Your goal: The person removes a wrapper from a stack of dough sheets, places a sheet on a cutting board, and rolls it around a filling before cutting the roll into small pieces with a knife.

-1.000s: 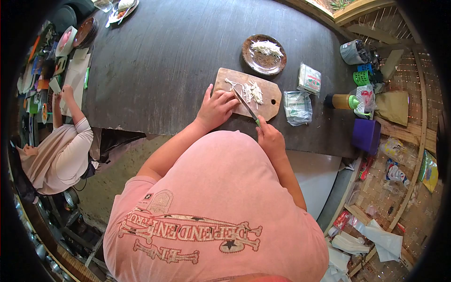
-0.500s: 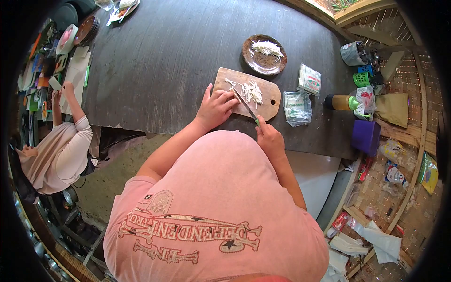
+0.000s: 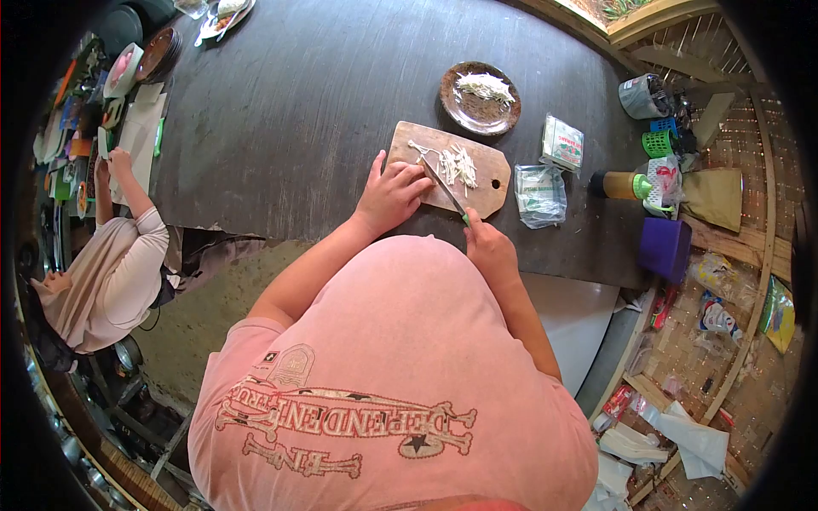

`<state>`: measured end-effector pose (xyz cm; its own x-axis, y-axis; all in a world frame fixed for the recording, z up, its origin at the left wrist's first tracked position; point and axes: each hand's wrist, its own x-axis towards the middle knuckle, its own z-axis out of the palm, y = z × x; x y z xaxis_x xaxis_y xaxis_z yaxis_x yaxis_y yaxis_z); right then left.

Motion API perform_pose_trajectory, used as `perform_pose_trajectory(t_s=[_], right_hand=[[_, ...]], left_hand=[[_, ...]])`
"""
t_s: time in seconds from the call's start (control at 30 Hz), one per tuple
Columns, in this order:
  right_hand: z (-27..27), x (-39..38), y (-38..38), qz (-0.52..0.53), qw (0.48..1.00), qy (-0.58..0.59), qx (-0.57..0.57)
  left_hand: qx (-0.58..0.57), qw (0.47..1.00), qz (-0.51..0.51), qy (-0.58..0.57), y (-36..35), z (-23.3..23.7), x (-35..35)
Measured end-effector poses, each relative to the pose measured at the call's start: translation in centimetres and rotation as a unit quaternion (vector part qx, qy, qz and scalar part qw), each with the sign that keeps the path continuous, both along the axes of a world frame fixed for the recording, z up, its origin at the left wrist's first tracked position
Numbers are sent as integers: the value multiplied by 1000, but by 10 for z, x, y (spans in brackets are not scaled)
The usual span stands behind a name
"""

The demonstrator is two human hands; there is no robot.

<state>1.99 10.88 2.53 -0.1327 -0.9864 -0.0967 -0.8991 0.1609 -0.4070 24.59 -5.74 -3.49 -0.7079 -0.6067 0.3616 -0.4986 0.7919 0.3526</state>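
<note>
My right hand point(image 3: 492, 247) grips the green handle of a knife point(image 3: 446, 189), whose blade slants across a wooden cutting board point(image 3: 480, 198). The tip comes close to the fingers of my left hand point(image 3: 394, 196). Those fingers are bent and pressed down at the board's near left part, and what lies under them is mostly hidden. Thin white strips of a cut vegetable point(image 3: 458, 166) lie loose on the board beyond the blade. A brown speckled plate point(image 3: 477, 122) behind the board carries a heap of similar white shreds point(image 3: 486, 86).
Two plastic-wrapped packs, one lying flat point(image 3: 540, 194) and one behind it point(image 3: 563, 143), sit right of the board. A jar with a green lid point(image 3: 619, 185) and a purple container point(image 3: 664, 249) line the right edge. At left, another person point(image 3: 119, 272) works beside stacked bowls point(image 3: 158, 54).
My hands and the knife have hardly moved. On the left, the other person's hands and the pale object in them have shifted slightly.
</note>
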Motion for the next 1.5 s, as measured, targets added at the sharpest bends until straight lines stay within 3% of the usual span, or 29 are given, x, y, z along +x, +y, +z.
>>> perform_pose_trajectory(t_s=[0.47,0.77,1.03,1.17,1.33,1.5], right_hand=[[-41,6,-22,-10,998,-41,-47],[-31,3,6,-40,998,-24,-36],[-28,-5,9,-97,979,-140,-115],[-16,-4,15,-91,979,-132,-125],[-29,-6,22,-44,993,-94,-49],[-30,-13,19,-37,994,-88,-45]], left_hand=[[-23,1000,-7,-5,2,2,0],[-15,1000,-7,-5,2,6,-1],[-11,1000,-6,-4,4,7,-1],[-10,1000,-9,-6,4,7,-1],[-8,1000,-9,-7,4,6,-2],[-3,1000,-3,-12,4,4,-2]])
